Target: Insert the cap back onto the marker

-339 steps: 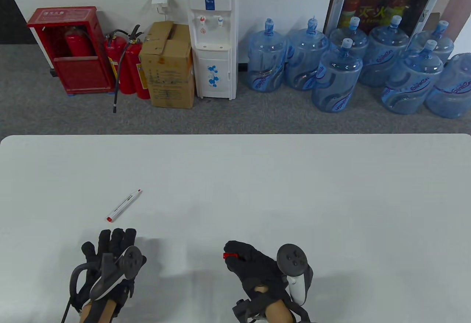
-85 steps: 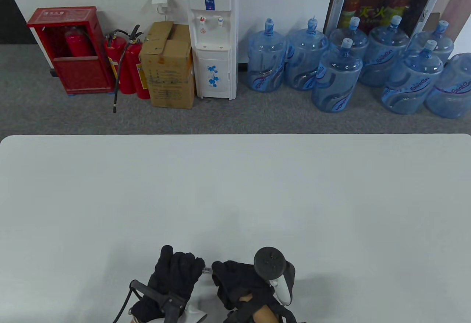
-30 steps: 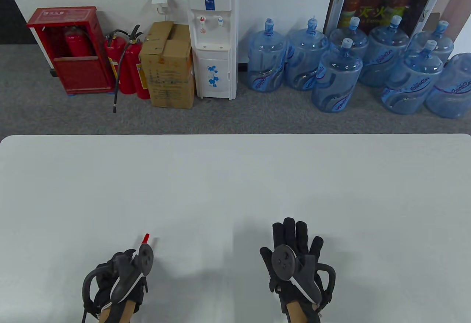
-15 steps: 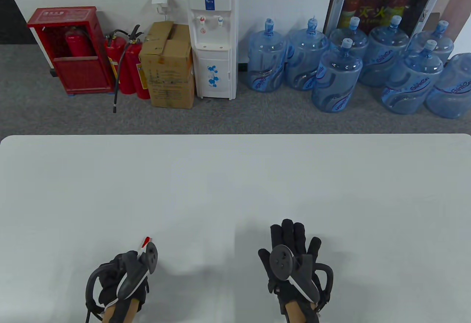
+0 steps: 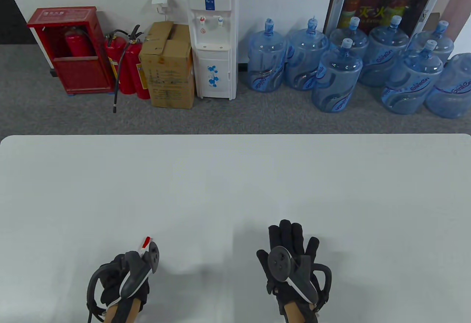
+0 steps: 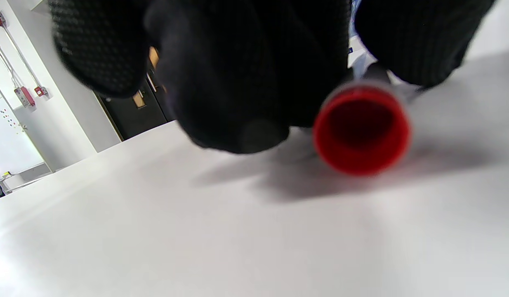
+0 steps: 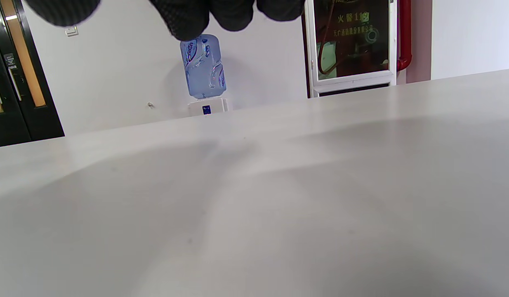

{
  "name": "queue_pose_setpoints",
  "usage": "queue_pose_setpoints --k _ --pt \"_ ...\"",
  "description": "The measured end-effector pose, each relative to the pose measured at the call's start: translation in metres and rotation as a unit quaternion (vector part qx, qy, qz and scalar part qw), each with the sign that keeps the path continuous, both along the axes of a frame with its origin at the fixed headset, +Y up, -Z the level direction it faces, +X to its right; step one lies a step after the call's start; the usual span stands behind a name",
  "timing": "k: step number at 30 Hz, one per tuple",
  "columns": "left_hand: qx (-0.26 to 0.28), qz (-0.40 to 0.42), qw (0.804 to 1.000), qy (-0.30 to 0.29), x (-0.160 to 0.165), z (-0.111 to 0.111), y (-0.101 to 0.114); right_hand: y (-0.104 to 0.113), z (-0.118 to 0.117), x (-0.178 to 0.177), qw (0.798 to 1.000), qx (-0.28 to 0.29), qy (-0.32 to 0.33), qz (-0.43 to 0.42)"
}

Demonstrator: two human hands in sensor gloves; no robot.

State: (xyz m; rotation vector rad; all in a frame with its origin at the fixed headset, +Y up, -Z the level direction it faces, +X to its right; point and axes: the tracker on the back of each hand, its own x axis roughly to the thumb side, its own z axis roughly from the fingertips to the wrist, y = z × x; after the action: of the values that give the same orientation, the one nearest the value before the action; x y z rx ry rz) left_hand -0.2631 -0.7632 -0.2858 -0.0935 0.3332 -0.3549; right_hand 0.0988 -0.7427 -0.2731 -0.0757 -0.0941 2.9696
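Note:
The white marker (image 5: 146,243) with a red end sticks out past my left hand (image 5: 123,273) at the near left of the table. My left hand grips the marker's barrel low over the table. In the left wrist view the marker's round red end (image 6: 361,130) faces the camera, with my gloved fingers (image 6: 238,74) curled around the barrel behind it. No loose cap shows in any view. My right hand (image 5: 290,249) lies flat and empty on the table, fingers spread, well to the right of the marker. Its fingertips (image 7: 221,14) show at the top of the right wrist view.
The white table (image 5: 235,183) stretches far ahead of both hands. Beyond its far edge stand a water dispenser (image 5: 212,35), several blue water jugs (image 5: 336,76), a cardboard box (image 5: 168,65) and red fire extinguishers (image 5: 127,67).
Over the last second my left hand tilted the marker a little lower and shifted slightly right. My right hand drifted slightly left and stays flat and empty.

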Motion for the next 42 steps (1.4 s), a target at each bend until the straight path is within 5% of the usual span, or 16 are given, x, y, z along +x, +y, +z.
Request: queue_pose_setpoints --k 13,30,42 --pt "-0.005 0.046 0.999 0.004 -0.007 0.004 0.005 -0.001 0.001 -0.002 1.000 -0.005 0.002 0.002" --pt "0.144 0.091 0.977 -0.130 0.014 0.004 0.066 0.009 0.004 -0.008 1.000 0.011 0.008 0.001" --pt "0.081 0.100 0.979 -0.155 0.034 -0.012 0.040 0.009 0.006 -0.011 1.000 0.016 0.010 -0.009"
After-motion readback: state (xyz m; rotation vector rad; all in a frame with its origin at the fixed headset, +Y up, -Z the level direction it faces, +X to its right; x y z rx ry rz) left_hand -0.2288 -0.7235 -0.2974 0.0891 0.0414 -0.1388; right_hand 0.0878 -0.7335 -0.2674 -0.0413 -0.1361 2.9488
